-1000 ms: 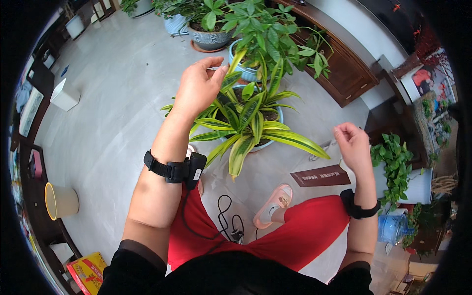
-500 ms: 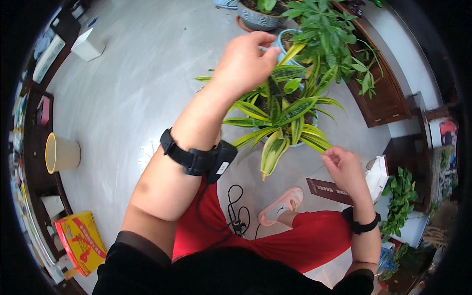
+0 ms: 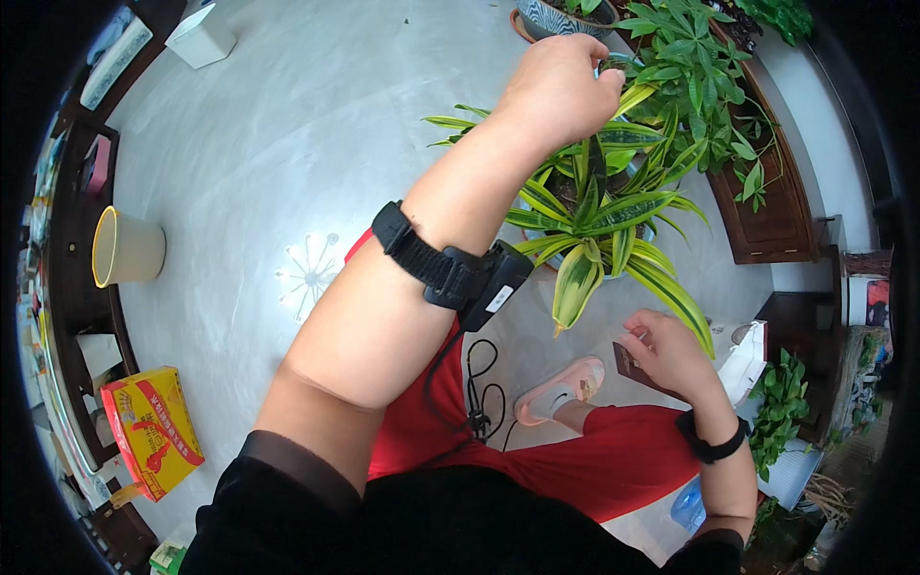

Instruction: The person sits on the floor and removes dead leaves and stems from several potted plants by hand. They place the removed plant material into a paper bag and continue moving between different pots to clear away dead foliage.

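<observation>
Since half a second ago the left hand (image 3: 556, 91) has stretched further out over the striped-leaf plant (image 3: 594, 216), and the right hand (image 3: 666, 350) has drawn in lower, nearer the knee. The left grip is pressed together, fingertips pinching at the tip of a long yellow-green leaf (image 3: 632, 96) right at the top of the plant; whether it holds more than that leaf tip I cannot tell. Just under that grip the plant's leaves fan outward, and its pot is mostly hidden beneath them. Beyond the grip stands a bushier green plant (image 3: 700, 81), and further still a patterned ceramic pot (image 3: 556, 14).

The right grip is loosely curled, fingers half closed near a small dark card (image 3: 632, 366) that lies on the floor just below them; whether they touch it cannot be told. Close under this hand is a foot in a pink slipper (image 3: 561, 391). A black cable (image 3: 479, 388) loops on the floor beside the red trousers (image 3: 613, 455).

Well away from the left grip, a yellow-rimmed bucket (image 3: 125, 249) and a yellow and red box (image 3: 153, 431) sit on the grey floor (image 3: 287, 144).
</observation>
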Tool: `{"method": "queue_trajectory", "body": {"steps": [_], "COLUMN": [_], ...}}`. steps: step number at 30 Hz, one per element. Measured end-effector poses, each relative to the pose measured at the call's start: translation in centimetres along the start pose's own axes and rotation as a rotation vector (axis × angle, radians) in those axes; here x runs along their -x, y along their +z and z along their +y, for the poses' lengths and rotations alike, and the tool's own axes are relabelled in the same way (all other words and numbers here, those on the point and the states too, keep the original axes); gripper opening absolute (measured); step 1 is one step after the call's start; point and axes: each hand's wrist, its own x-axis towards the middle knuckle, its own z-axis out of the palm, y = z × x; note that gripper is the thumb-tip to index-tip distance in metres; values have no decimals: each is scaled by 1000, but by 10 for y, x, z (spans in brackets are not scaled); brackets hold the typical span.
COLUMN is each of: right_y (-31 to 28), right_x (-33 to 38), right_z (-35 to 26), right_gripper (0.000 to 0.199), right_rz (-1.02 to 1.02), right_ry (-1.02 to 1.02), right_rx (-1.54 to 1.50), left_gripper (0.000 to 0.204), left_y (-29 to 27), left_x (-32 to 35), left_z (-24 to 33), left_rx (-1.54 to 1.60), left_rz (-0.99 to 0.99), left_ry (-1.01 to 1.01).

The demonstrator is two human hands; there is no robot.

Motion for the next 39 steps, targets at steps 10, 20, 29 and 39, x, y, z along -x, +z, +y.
{"method": "queue_trajectory", "body": {"steps": [10,20,29,39], "right_y": [-39,-13,88,85], "right_x": [61,151,165,141], "right_z": [39,119,254,196], "right_gripper": [16,17,55,35], "right_rz": [336,697,790,920], "right_ry": [117,317,502,547], "right_rx": [-56,-104,-221,-141], "left_gripper": [37,44,38,37], "left_y": [-11,-31,-32,-10], "left_x": [-12,-15,24,40], "left_z": [-17,-31,4,32], "left_rx": [191,357,550,548], "left_rz": [78,33,-32,-136], "left_ry": [-159,-344,-467,-408]}}
